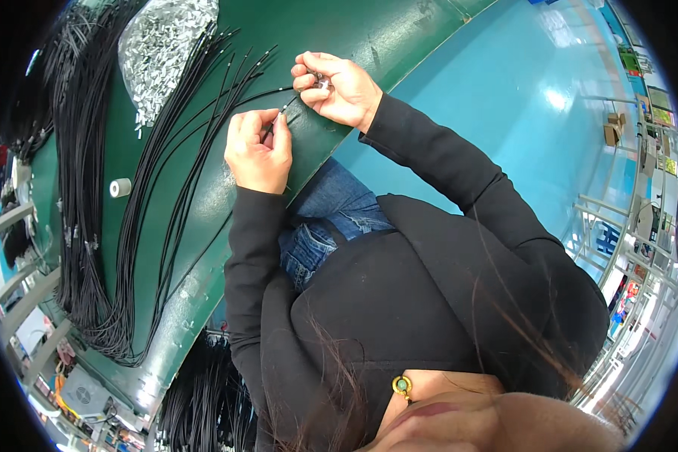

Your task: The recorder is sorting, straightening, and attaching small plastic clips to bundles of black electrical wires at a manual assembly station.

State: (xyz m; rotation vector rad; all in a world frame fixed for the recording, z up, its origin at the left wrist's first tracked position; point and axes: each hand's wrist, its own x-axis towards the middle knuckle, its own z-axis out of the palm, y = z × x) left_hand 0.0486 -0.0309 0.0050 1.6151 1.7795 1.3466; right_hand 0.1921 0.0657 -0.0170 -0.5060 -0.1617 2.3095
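Observation:
My left hand [260, 151] pinches a thin black cable [271, 129] near its end, over the edge of the green table. Just beyond it, to the right, my right hand [339, 90] is turned palm up with its fingers curled. Several small shiny pieces [323, 83] lie in that palm, partly covered by the fingers. Between the two hands the cable's tip shows a small pale band. More black cables [181, 166] lie in a long loose bundle to the left of my left hand, their ends fanned out towards the far side.
A clear plastic bag [166, 53] full of small silvery pieces lies at the far left on the green table [354, 34]. Near it stands a white roll [120, 187]. A thicker cable bundle [79, 188] runs along the left. Other black cables [203, 399] hang below the table's near edge.

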